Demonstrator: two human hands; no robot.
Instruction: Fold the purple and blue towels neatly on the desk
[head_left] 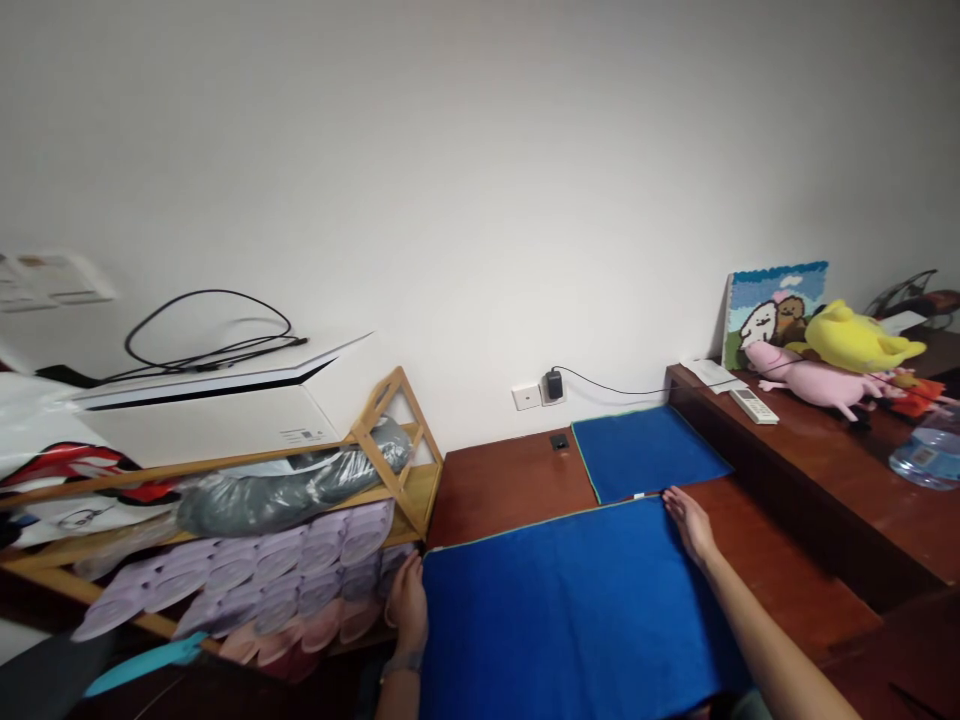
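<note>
A large blue towel (562,610) with a thin green edge is stretched out in front of me, over the brown desk. My left hand (409,603) closes on its far left corner, beside the wooden rack. The far right corner is pinched between the thumb and fingers of my right hand (691,526). Beyond it, a second blue cloth (649,452) lies flat on the desk, near the wall. A small white tag shows between the two cloths. The near part of the held towel runs out of view at the bottom.
At left stands a wooden rack (375,420) with several purple and pink slippers (277,560), a white box (225,420) and a black cable on top. To the right, a raised brown surface (817,490) carries plush toys (810,380), a remote (754,406) and a plastic bottle (930,455). A plugged-in charger (553,384) trails a cord.
</note>
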